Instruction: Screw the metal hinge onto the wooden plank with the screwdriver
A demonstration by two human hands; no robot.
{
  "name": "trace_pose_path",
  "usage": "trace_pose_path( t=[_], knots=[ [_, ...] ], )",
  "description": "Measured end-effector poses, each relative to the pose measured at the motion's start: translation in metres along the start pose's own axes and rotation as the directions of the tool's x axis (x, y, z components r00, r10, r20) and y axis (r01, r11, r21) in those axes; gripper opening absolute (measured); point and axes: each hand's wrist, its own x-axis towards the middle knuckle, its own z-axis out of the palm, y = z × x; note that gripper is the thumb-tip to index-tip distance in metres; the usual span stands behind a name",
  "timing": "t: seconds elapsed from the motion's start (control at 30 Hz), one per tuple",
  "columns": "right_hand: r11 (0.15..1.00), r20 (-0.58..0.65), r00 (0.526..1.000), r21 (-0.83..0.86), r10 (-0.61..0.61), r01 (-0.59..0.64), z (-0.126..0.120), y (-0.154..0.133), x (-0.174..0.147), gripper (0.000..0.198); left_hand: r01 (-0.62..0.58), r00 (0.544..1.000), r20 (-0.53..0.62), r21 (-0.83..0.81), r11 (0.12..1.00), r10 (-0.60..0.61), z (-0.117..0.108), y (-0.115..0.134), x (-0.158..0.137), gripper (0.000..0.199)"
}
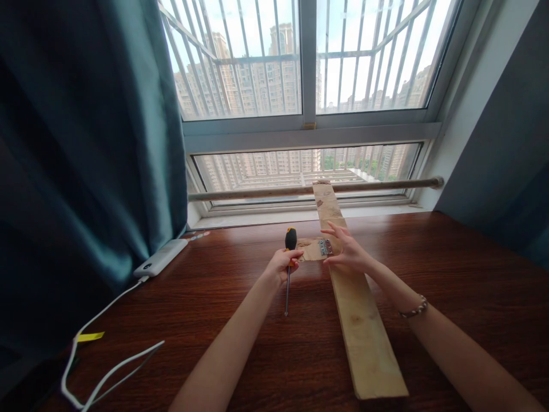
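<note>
The screwdriver (291, 238) is gripped in the left hand (281, 265), fingers closed around the lower part of its yellow-and-black handle, the butt standing toward 12 o'clock and the bare shaft pointing to 6. Taking the small metal fitting (323, 248) as the centre of the dial, the screwdriver sits near 9 o'clock. Between them lies a short wooden piece (309, 252), its outer end by the left fingertips; whether they touch it I cannot tell. The fitting, dotted with holes, lies where this piece meets the long board (364, 332). At 3 o'clock the right hand (350, 252) is spread wide over that board, thumb and fingers well apart, with the fitting just beside the gap between them. A braided bracelet (414, 309) circles the right wrist at 4 o'clock. The long board slants from 12 o'clock to 5, across a glossy reddish-brown table (454, 263). Farther out, a white device (160, 258) lies at 9 o'clock, with a white cable (64, 382) looping from it down to 8, past a yellow strip (91, 337). A dark blue curtain (107, 114) hangs at 10. Toward 12 o'clock, a horizontal rod (386, 186) crosses before the barred window (307, 68).
</note>
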Motion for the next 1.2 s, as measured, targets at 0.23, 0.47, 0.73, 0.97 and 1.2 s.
trace_pose_path(
  t=[0.23, 0.47, 0.73, 0.97, 1.2],
  knots=[
    [0.999, 0.141, 0.990, -0.053, 0.007, 0.001, -0.002, 0.007, 0.010, 0.100, -0.017, 1.000, 0.004, 0.025, 1.000, 0.017, 0.000, 0.001, -0.002, 0.015],
    [0.987, 0.150, 0.989, -0.161, 0.020, 0.005, 0.002, 0.014, 0.012, 0.074, -0.050, 0.998, 0.042, 0.046, 0.998, 0.048, -0.002, 0.004, -0.002, 0.016],
    [0.982, 0.117, 0.993, -0.189, 0.029, -0.006, 0.004, 0.015, 0.013, 0.070, -0.047, 0.999, 0.019, 0.093, 0.995, 0.045, -0.007, 0.005, 0.002, 0.016],
    [0.982, 0.103, 0.994, -0.190, 0.026, -0.006, 0.003, 0.012, 0.014, 0.067, -0.721, 0.689, -0.208, -0.107, 0.684, 0.694, 0.010, 0.051, -0.034, 0.033],
    [0.986, 0.091, 0.996, -0.164, 0.023, -0.008, 0.001, 0.008, 0.012, 0.064, -0.854, 0.474, -0.053, -0.272, 0.444, 0.879, 0.062, 0.082, -0.063, 0.035]
  ],
)
